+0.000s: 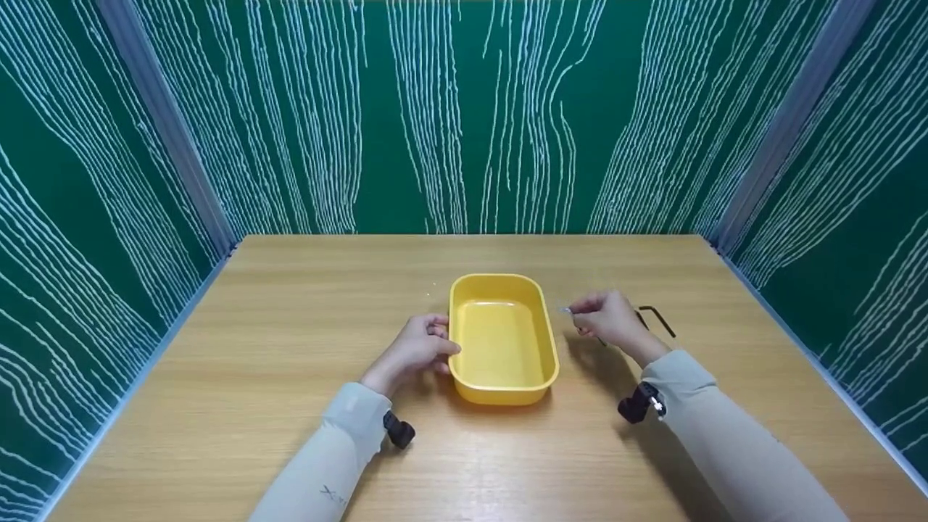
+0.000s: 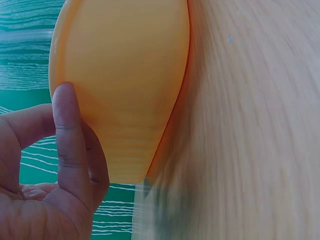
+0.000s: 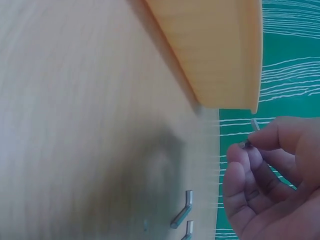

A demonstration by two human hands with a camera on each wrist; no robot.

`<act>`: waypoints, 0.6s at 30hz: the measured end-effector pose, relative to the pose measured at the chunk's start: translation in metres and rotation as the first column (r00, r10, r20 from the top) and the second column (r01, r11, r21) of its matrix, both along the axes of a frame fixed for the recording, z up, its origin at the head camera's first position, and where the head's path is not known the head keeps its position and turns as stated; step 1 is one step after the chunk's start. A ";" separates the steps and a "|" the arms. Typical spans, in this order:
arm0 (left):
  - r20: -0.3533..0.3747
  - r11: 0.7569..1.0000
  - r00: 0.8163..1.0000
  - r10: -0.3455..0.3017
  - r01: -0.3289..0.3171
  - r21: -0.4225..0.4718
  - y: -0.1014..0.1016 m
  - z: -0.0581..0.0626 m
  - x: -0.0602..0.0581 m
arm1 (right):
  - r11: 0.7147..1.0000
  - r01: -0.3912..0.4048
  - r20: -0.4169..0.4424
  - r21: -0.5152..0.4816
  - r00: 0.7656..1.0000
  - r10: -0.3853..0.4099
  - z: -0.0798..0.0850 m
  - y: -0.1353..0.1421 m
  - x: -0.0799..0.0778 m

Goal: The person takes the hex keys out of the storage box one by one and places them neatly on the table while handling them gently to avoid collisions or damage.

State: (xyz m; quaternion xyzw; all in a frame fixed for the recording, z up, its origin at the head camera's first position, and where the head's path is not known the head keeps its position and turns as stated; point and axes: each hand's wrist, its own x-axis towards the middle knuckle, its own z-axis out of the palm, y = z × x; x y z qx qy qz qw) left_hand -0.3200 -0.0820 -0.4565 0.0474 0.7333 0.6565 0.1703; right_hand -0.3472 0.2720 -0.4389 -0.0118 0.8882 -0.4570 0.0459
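A yellow rectangular tub (image 1: 502, 397) stands upright on the table, its inside bare. My left hand (image 1: 420, 344) grips its left rim, thumb over the edge and fingers against the outer wall (image 2: 130, 75). Just right of the tub, my right hand (image 1: 609, 317) pinches a small metal rod between thumb and fingertips. Both ends of this rod, apparently a hex key (image 3: 255, 124), show in the right wrist view; its middle is hidden by the fingers. Bent hex keys (image 1: 658, 319) lie on the table behind that hand, partly covered by it in the head view.
The wooden table (image 1: 326, 290) meets green panels with white wavy lines (image 1: 377, 145) at the back and sides. Tiny pale specks (image 1: 431, 290) lie left of the tub. A small dark camera (image 1: 641, 403) is strapped at my right wrist, another camera (image 1: 399, 430) at the left.
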 end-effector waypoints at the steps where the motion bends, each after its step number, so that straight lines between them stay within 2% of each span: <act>1: -0.005 1.000 1.000 -0.003 0.003 0.004 0.000 0.000 0.000 | 1.000 0.000 0.004 -0.002 1.000 0.000 -0.001 0.001 0.001; 6: -0.033 1.000 0.999 -0.014 0.014 0.015 0.000 0.000 0.001 | 1.000 0.017 0.027 -0.002 0.999 -0.017 -0.006 0.003 0.003; 11: -0.032 1.000 0.999 -0.007 0.008 0.005 0.000 0.000 0.001 | 0.999 0.031 0.018 0.018 0.999 -0.032 -0.012 0.004 0.002; 18: -0.026 1.000 1.000 -0.004 0.004 -0.003 0.000 -0.002 0.000 | 0.996 0.059 0.064 0.063 0.996 -0.063 -0.015 0.006 0.006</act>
